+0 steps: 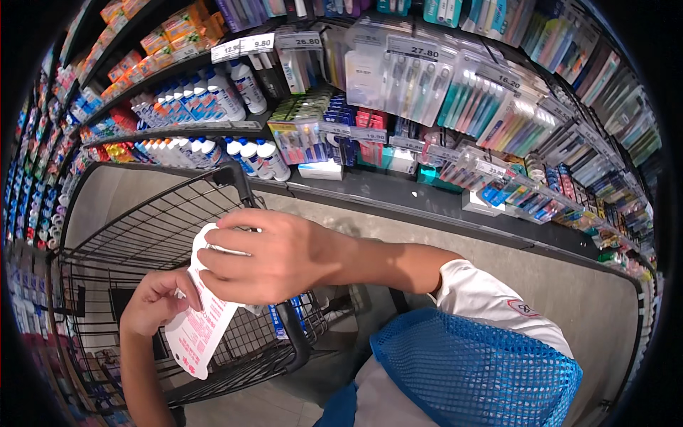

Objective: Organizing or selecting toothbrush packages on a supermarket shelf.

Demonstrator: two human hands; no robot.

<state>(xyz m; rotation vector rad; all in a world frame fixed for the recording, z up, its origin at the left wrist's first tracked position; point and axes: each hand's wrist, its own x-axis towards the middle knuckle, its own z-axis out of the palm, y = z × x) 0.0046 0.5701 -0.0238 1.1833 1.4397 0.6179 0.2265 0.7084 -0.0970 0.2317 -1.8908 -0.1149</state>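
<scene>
A white card package with pink print (pixel 205 325) is held between both hands, above a black wire shopping cart (pixel 144 219). My right hand (pixel 267 256) grips its upper end from above, fingers curled over the edge; the fingertips are partly hidden. My left hand (pixel 165 299) pinches the package's left edge between thumb and fingers. A blue and white package (pixel 277 323) lies in the cart beyond the black handle (pixel 293 341). A blue mesh item (pixel 475 363) covers the front of the white shirt.
Store shelves curve around the cart. White bottles with blue caps (pixel 267 160) stand on the lower shelf (pixel 368 197). Packaged toothbrushes (pixel 416 85) hang from racks behind price tags. Orange boxes (pixel 165 37) fill the upper left shelf. Grey floor (pixel 587 315) shows at right.
</scene>
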